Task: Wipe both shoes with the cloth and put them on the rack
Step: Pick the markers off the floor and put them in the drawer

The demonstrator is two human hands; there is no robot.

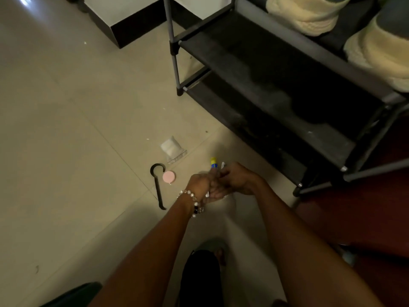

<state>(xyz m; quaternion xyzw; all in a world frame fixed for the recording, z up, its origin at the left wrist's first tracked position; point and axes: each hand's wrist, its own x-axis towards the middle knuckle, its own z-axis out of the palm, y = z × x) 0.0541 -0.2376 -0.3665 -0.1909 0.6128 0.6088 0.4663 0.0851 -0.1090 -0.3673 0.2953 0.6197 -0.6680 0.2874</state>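
My left hand [200, 185] and my right hand [238, 179] meet low over the tiled floor, both closed around a small bundle of thin items; a blue-and-yellow tube tip [213, 163] sticks out above the fingers. A folded white cloth [172, 149] lies on the floor just beyond my hands. The dark shoe rack [265, 69] stands to the right with bare lower shelves. Two cream fleecy slippers [376, 52] sit on its top shelf. No other shoe shows near my hands.
A pink round lid [169, 177] and a black hooked tool [157, 185] lie on the floor left of my hands. A white box with a dark base [124, 25] stands at the back. My foot [218, 251] shows below my arms.
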